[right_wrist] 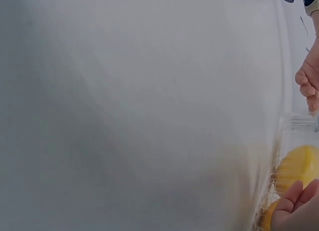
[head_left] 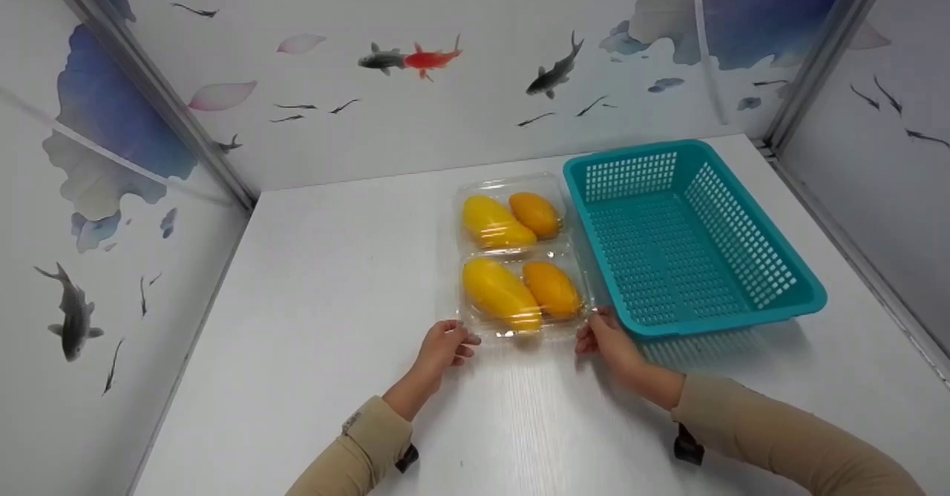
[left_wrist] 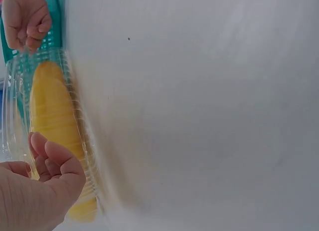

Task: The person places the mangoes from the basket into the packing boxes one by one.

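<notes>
A clear plastic fruit box (head_left: pixel 510 255) lies on the table with two sections, one behind the other. Each section holds a long yellow mango-like fruit (head_left: pixel 499 292) and a smaller orange one (head_left: pixel 551 290). My left hand (head_left: pixel 445 347) grips the box's near left corner, its thumb and fingers bent at the rim. At the near right corner my right hand (head_left: pixel 610 341) holds the edge with curled fingers. In the left wrist view the left hand (left_wrist: pixel 47 186) partly covers the yellow fruit (left_wrist: pixel 55 106). Only the fingertips (right_wrist: pixel 294 198) of the right hand show in its own wrist view.
A teal plastic basket (head_left: pixel 772 247) with perforated walls stands right of the box, close to its side and to my right hand. White table surface (head_left: pixel 334 295) extends to the left. Printed panels with fish (head_left: pixel 430 59) enclose the table at the back and sides.
</notes>
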### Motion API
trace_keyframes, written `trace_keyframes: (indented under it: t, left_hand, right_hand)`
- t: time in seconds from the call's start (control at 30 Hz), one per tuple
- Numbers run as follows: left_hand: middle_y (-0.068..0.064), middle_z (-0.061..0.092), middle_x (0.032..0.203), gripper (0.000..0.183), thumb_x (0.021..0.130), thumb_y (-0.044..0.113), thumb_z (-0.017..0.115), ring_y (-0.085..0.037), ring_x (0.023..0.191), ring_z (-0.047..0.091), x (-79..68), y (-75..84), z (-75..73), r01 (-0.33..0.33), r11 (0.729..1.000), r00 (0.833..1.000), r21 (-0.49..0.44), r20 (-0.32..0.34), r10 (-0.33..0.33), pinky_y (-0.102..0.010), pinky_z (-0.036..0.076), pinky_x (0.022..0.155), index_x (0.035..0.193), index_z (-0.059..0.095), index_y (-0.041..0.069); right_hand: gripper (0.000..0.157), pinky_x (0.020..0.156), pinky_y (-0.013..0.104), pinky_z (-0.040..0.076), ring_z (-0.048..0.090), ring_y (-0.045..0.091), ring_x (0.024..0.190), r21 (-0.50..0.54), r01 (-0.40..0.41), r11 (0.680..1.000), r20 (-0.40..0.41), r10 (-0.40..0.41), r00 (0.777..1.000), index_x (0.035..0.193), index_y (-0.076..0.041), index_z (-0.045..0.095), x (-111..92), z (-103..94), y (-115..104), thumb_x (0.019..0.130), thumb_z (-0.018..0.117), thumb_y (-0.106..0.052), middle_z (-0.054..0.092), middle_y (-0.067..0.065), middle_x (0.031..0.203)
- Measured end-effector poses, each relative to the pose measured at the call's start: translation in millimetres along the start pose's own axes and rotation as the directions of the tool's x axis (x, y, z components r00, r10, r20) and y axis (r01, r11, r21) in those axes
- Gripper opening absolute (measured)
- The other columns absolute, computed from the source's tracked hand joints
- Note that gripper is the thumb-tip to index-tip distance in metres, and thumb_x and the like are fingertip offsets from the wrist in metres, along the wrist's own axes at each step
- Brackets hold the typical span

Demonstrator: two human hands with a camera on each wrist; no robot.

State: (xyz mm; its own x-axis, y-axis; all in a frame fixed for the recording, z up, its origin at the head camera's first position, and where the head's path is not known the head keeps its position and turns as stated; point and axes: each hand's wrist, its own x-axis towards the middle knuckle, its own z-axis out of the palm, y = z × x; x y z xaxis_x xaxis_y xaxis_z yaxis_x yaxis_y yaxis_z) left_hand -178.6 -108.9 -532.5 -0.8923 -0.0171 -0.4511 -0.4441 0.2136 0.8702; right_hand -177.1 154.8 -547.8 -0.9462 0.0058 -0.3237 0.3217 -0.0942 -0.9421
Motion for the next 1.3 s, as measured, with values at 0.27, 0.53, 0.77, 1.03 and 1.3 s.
trace_keyframes:
  t: [0.27,0.53,0.77,1.03,1.3]
  left_hand:
    - [-0.006,0.065,0.088,0.037,0.092,0.018,0.048,-0.014,0.070,0.055,0.3,-0.7,1.4,-0.015,1.000,1.000,-0.023,-0.024,0.015,-0.025,0.048,0.071,0.122,0.043,-0.002]
    - [-0.005,0.065,0.082,0.033,0.090,0.013,0.048,-0.014,0.067,0.053,1.8,-1.0,1.1,-0.043,0.999,0.999,-0.034,-0.024,0.042,-0.026,0.048,0.070,0.119,0.044,-0.003]
    - [-0.004,0.065,0.084,0.036,0.090,0.016,0.049,-0.015,0.069,0.056,3.0,-2.5,1.7,-0.017,0.998,0.999,-0.066,-0.030,0.015,-0.026,0.048,0.070,0.121,0.043,-0.001]
    - [-0.008,0.062,0.099,0.044,0.090,0.023,0.052,-0.015,0.070,0.057,0.8,-2.6,-4.9,0.052,0.994,0.997,-0.091,-0.058,-0.057,-0.025,0.049,0.069,0.128,0.039,0.004]
    - [-0.013,0.058,0.110,0.044,0.092,0.025,0.049,-0.022,0.085,0.059,-0.8,-3.3,-29.8,-0.065,0.998,0.992,0.021,-0.110,0.067,-0.029,0.047,0.071,0.128,0.038,0.003]
  right_hand:
    - [0.017,0.062,0.022,0.049,0.054,0.009,0.059,0.020,0.017,1.000,-0.008,-0.017,1.000,0.112,0.000,0.026,0,2.8,0,0.098,0.031,-0.008,0.052,0.001,0.074]
    - [0.019,0.063,0.021,0.049,0.055,0.008,0.058,-0.009,0.019,1.000,-0.003,-0.019,1.000,0.114,0.003,0.026,1,2.2,1,0.098,0.030,-0.008,0.051,0.000,0.073]
    - [0.018,0.061,0.022,0.050,0.056,0.008,0.055,0.029,0.027,0.999,0.014,-0.028,1.000,0.113,0.001,0.028,-1,1.3,0,0.099,0.030,-0.009,0.053,0.000,0.070]
    - [0.050,0.064,0.026,0.048,0.055,0.015,0.063,-0.179,-0.086,0.980,0.120,0.109,0.987,0.113,0.004,0.037,-12,-5.2,-6,0.098,0.029,-0.044,0.053,0.004,0.075]
    - [0.072,0.074,0.034,0.051,0.061,0.024,0.082,-0.460,-0.002,0.888,0.400,0.210,0.892,0.122,0.008,0.043,-31,-13.4,-22,0.093,0.031,-0.057,0.062,0.014,0.098]
